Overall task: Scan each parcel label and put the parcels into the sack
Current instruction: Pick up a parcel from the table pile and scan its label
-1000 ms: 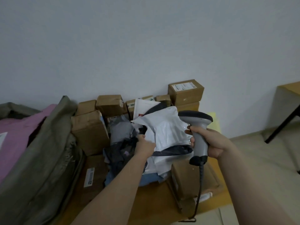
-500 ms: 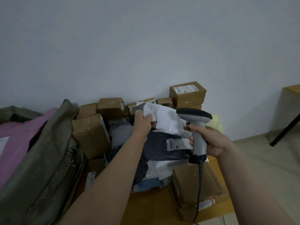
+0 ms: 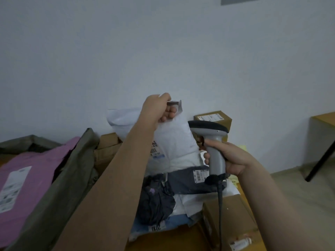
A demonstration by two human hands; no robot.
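Since the last glimpse my left hand (image 3: 159, 109) has risen, hauling the white mailer (image 3: 174, 145) up off the pile until it hangs before the wall. Nearest me, one near box (image 3: 230, 214) sits at the right end of the table (image 3: 163, 240), with the scanner cord running down across it. Past it lies the soft heap: a blue mailer (image 3: 178, 221) at the bottom, a bunched grey mailer (image 3: 155, 201) and a flat grey mailer (image 3: 186, 180) above it.

My right hand (image 3: 233, 158) is wrapped round the grip of the one scanner (image 3: 213, 142), whose head sits just beside the hanging mailer. My left fist clamps that mailer's top edge, and its label peeks out beside my forearm.

To the left, one olive sack (image 3: 59, 187) gapes close to the pile, with one pink parcel (image 3: 27, 171) inside. Farther back, one labelled box (image 3: 213, 118) stands against the wall. Open floor stretches right toward a second table (image 3: 324, 118).
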